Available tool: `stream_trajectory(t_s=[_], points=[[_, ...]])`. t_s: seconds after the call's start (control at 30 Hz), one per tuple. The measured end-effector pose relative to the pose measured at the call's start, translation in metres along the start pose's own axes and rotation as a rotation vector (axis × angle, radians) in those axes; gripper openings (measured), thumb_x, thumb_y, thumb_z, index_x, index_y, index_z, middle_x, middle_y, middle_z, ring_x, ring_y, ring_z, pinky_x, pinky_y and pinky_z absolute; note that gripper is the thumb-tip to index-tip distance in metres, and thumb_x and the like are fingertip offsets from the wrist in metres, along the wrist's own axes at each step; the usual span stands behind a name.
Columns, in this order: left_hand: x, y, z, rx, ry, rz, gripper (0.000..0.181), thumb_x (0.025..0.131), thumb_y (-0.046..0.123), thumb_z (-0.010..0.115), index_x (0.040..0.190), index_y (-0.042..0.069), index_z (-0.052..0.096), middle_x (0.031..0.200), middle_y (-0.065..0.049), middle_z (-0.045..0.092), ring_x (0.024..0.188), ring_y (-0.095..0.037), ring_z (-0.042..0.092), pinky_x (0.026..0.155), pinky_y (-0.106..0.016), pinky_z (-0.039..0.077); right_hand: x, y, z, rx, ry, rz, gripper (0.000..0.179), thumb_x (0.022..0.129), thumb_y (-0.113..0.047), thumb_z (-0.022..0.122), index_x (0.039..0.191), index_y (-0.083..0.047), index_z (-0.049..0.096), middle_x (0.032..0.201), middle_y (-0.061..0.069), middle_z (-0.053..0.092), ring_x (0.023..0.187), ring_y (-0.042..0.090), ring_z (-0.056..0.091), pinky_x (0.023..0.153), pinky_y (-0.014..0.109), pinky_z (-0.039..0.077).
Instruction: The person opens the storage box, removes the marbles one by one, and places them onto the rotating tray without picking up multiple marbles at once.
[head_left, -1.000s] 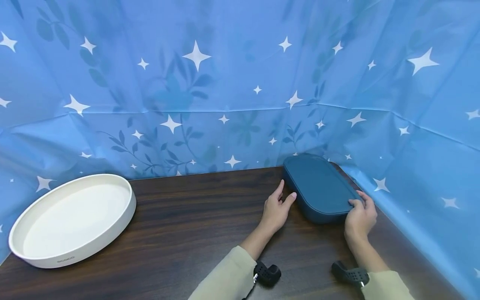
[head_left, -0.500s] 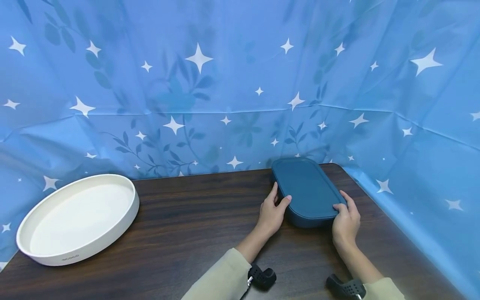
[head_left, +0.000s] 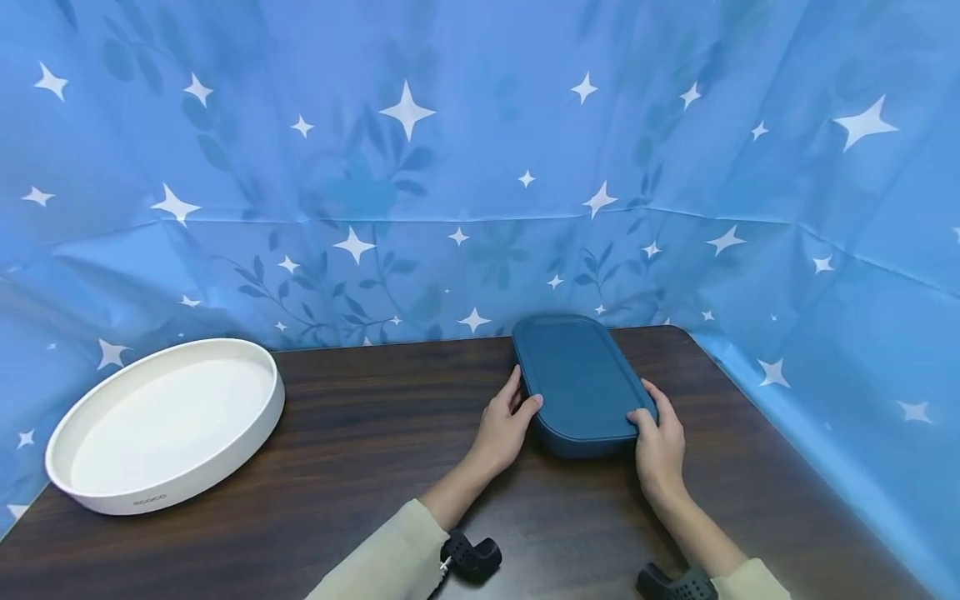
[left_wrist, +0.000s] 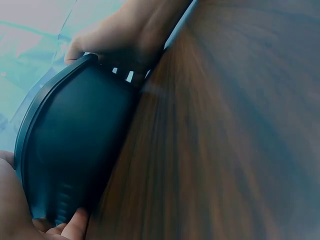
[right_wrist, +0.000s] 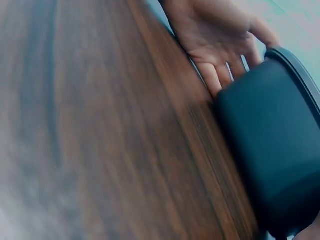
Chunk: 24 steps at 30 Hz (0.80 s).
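A dark blue lunch box [head_left: 577, 375] with rounded corners and a flat lid is at the back right of the table in the head view. My left hand [head_left: 498, 429] grips its left side, thumb at the lid's rim. On the near right corner, my right hand [head_left: 660, 450] holds the box with the thumb over the lid and the fingers along the side wall. Seen low in the left wrist view, the box's wall [left_wrist: 75, 140] stands close over the wood, with left fingertips [left_wrist: 76, 225] at its lower edge. The lid looks fitted all round.
To the left is a large round white tray [head_left: 168, 425] with a low rim. The dark wooden table [head_left: 360, 467] ends at a blue star-patterned curtain [head_left: 420, 183] behind and on the right. Each wrist wears a black strap-on device [head_left: 472, 558].
Both hands have moved left, and the lunch box has come with them, away from the right curtain. The left hand has closed onto its side. The head view has shifted slightly.
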<state>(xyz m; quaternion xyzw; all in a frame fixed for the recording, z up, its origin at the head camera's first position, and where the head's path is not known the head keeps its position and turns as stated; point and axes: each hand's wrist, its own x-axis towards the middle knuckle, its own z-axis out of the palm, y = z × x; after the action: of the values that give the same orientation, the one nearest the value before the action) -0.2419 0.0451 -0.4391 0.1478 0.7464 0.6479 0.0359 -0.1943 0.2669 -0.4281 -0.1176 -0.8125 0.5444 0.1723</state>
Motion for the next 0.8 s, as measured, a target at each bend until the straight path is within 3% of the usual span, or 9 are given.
stream_trajectory(t_s=[0.23,0.6,0.8], points=[[-0.008,-0.008,-0.028,0.034,0.016,0.007,0.065,0.103,0.036,0.051,0.161,0.019,0.026,0.164,-0.015,0.032,0.149,-0.032,0.039,0.116,-0.048,0.042,-0.006,-0.001,0.015,-0.043,-0.159,-0.025,0.066,0.097,-0.017,0.043,0.161,-0.018,0.026,0.159,0.021,0.034,0.134,0.039,0.044,0.105,0.056,0.038],[-0.027,-0.014,-0.066,0.052,0.070,0.030,0.063,0.105,0.029,0.049,0.161,0.012,0.025,0.163,-0.017,0.034,0.147,-0.031,0.041,0.114,-0.048,0.044,-0.017,-0.013,0.053,-0.008,-0.219,-0.074,0.064,0.097,-0.017,0.049,0.157,-0.018,0.028,0.150,0.014,0.044,0.123,0.031,0.053,0.098,0.044,0.043],[-0.038,-0.014,-0.089,0.092,0.109,0.020,0.063,0.105,0.030,0.050,0.161,0.015,0.027,0.163,-0.016,0.034,0.147,-0.030,0.041,0.114,-0.047,0.044,-0.022,-0.021,0.068,-0.016,-0.280,-0.124,0.069,0.096,-0.018,0.055,0.158,-0.019,0.025,0.152,0.014,0.042,0.128,0.033,0.053,0.102,0.051,0.045]])
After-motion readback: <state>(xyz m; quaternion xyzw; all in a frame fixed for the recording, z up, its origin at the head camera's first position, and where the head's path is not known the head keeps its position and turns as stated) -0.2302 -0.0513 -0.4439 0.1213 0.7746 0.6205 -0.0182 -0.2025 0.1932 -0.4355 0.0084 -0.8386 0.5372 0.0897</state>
